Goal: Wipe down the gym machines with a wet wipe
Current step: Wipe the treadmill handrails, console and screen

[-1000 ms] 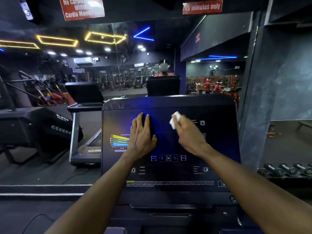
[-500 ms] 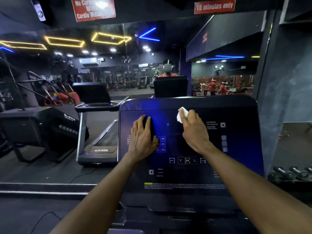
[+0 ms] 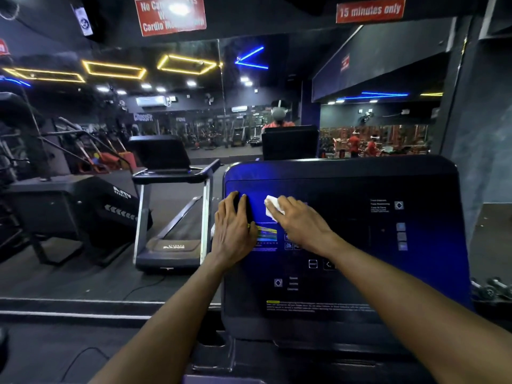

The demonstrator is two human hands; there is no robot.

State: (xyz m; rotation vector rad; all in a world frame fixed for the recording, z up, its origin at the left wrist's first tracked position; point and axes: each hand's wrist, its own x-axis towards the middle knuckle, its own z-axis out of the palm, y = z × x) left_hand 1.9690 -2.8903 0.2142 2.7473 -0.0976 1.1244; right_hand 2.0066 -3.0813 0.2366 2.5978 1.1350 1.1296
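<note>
A dark treadmill console (image 3: pixel 360 245) with a glossy screen fills the lower right of the head view. My left hand (image 3: pixel 234 234) lies flat on its left part, fingers straight and pointing up. My right hand (image 3: pixel 300 224) presses a white wet wipe (image 3: pixel 273 207) against the upper left of the screen, fingers over the wipe; only the wipe's upper left corner shows. Both hands sit close together, a small gap between them.
A large mirror wall stands ahead, reflecting the gym and a person. A second treadmill (image 3: pixel 171 206) stands to the left, a stair machine (image 3: pixel 69 212) further left. Dumbbells (image 3: pixel 490 289) lie low at the right beside a grey wall.
My right hand has slid the wipe leftward across the screen toward my left hand. The left hand stays flat on the console. The camera has turned left, so the console sits further right.
</note>
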